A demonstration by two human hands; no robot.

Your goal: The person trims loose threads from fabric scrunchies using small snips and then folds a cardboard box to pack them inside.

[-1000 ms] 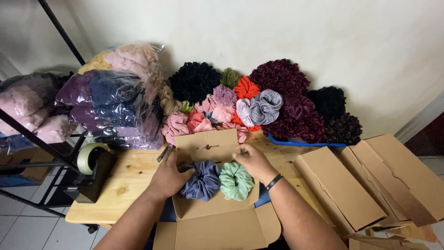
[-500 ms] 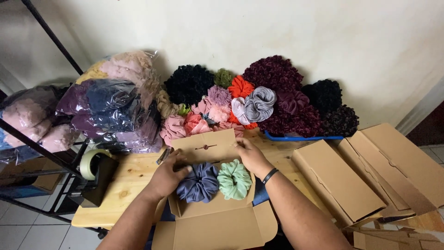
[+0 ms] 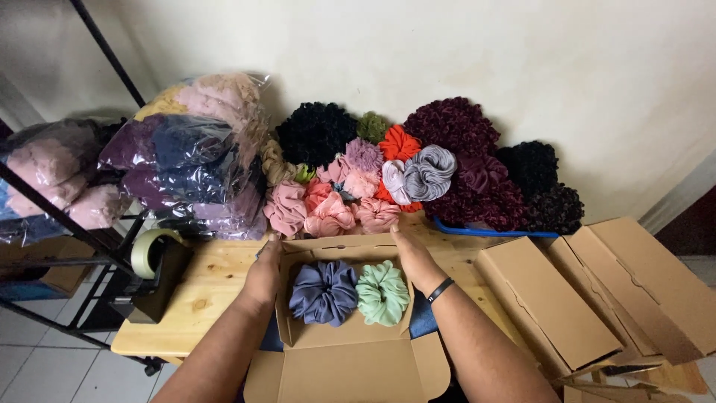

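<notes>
The left hand lies flat against the outer left wall of an open cardboard box, fingers straight and pressed to the card, pinching nothing; the right hand does the same on the right wall near the far corner, fingers laid along the upper edge, a black band on its wrist. Between the two palms, inside the box, sit a slate-blue scrunchie on the left and a mint-green scrunchie on the right, touching one another, both ruffled in soft folds round a small centre hole. The box stands at the near edge of a pale wooden desk, its front flap folded down toward the person and its far flap turned inward (only a thin strip of it shows). Just beyond the far wall of the box a heap of scrunchies crowds the back edge of the desk against the wall: pink, orange, grey, dark red, black. At the far left corner lie clear plastic bags stuffed with more fabric pieces. A tape dispenser stands at the left edge of the desk, near the left hand but apart from it. To the right, closed flat cardboard boxes lie side by side past the desk's right edge.
</notes>
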